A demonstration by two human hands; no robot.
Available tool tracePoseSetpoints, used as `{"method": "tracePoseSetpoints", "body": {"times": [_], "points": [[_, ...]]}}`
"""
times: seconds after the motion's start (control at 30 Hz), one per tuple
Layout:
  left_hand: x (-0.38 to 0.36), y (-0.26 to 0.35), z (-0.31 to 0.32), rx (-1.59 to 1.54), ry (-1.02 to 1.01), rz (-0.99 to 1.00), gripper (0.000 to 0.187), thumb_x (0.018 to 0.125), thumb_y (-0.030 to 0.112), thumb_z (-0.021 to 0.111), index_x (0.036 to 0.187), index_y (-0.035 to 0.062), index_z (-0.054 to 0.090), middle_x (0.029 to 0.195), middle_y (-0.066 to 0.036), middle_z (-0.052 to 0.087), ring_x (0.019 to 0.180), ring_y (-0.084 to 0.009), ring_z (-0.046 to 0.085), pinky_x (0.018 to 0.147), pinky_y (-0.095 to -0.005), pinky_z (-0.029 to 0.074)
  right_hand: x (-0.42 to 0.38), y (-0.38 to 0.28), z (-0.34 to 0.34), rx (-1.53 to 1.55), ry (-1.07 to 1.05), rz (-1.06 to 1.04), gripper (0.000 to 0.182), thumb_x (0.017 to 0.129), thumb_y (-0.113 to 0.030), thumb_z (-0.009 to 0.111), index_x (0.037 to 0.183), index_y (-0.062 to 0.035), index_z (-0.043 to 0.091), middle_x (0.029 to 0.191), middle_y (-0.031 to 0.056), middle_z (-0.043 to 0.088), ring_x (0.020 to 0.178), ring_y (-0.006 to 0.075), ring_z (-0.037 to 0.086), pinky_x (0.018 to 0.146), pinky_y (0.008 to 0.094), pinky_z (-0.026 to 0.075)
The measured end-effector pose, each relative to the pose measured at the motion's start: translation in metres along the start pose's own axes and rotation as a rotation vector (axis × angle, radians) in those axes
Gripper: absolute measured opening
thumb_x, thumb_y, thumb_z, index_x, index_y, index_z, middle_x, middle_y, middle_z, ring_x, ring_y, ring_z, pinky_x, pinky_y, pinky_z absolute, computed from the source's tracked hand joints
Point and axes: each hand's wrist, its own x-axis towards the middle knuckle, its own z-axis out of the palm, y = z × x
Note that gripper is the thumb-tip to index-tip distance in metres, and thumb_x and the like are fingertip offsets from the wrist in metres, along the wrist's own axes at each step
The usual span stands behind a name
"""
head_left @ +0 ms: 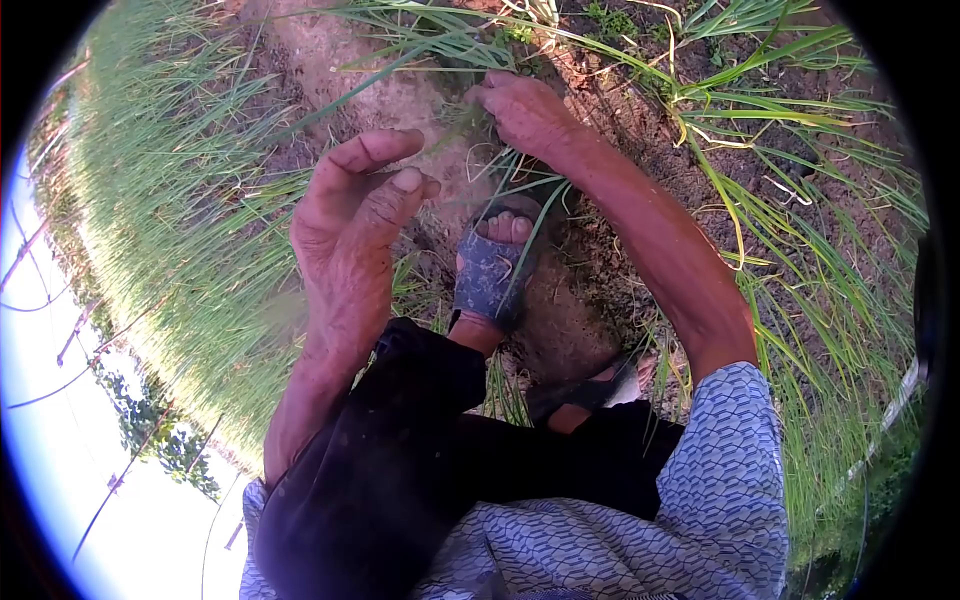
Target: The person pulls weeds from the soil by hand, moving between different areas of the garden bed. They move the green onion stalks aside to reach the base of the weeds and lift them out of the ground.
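Note:
I squat on bare brown soil (400,100) between rows of long green grass-like plants. My right hand (522,112) reaches forward and is closed on a small tuft of grass blades (520,175) at the ground. My left hand (350,225) is raised nearer to me, fingers loosely curled and apart, holding nothing. My foot in a blue sandal (490,275) rests on the soil just below my right hand. My other sandalled foot (590,390) shows partly under my right arm.
Dense tall green blades (170,230) fill the left side. Sparser clumps (800,250) grow on the right over reddish earth. My dark trousers (400,460) and patterned blue sleeve (720,470) fill the lower frame.

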Motion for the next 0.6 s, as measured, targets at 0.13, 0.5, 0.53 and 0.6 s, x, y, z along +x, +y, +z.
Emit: {"method": "tracePoseSetpoints", "body": {"times": [0.13, 0.5, 0.53, 0.6], "points": [[0.0, 0.001, -0.002, -0.064, 0.025, 0.031, 0.027, 0.087, 0.001, 0.064, 0.113, -0.0016, 0.058, 0.114, -0.012, 0.064, 0.092, -0.0175, 0.063, 0.087, -0.0305, 0.05, 0.016, -0.006, 0.006, -0.123, -0.055, 0.026, 0.034, 0.074, 0.002, 0.058, 0.108, -0.0026, 0.059, 0.095, 0.02, 0.062, 0.09, 0.0359, 0.065, 0.078, 0.0428, 0.055], [0.0, -0.002, -0.011, -0.112, 0.104, 0.064, 0.026, 0.087, 0.0, 0.064, 0.112, -0.0016, 0.058, 0.113, -0.013, 0.064, 0.091, -0.0175, 0.063, 0.085, -0.0309, 0.052, -0.004, 0.004, -0.02, -0.031, -0.114, 0.267, 0.024, 0.083, -0.014, 0.066, 0.1, 0.0011, 0.058, 0.085, 0.0195, 0.059, 0.083, 0.0363, 0.063, 0.077, 0.0437, 0.054], [0.0, -0.001, -0.011, -0.12, 0.101, 0.066, 0.026, 0.087, 0.0, 0.064, 0.112, -0.0018, 0.058, 0.113, -0.013, 0.064, 0.091, -0.0175, 0.063, 0.084, -0.0309, 0.052, -0.005, 0.001, -0.016, 0.019, -0.067, 0.164, 0.022, 0.082, -0.011, 0.065, 0.1, -0.0001, 0.059, 0.087, 0.0177, 0.059, 0.085, 0.0351, 0.062, 0.078, 0.0429, 0.054], [-0.001, 0.0, -0.009, -0.114, 0.098, 0.063, 0.025, 0.087, 0.0, 0.064, 0.112, -0.0021, 0.058, 0.113, -0.013, 0.064, 0.091, -0.0175, 0.063, 0.084, -0.031, 0.052, -0.008, -0.02, -0.018, 0.115, 0.029, -0.029, 0.02, 0.081, -0.005, 0.062, 0.1, -0.0024, 0.06, 0.09, 0.014, 0.059, 0.089, 0.0329, 0.062, 0.08, 0.0411, 0.054]]}}
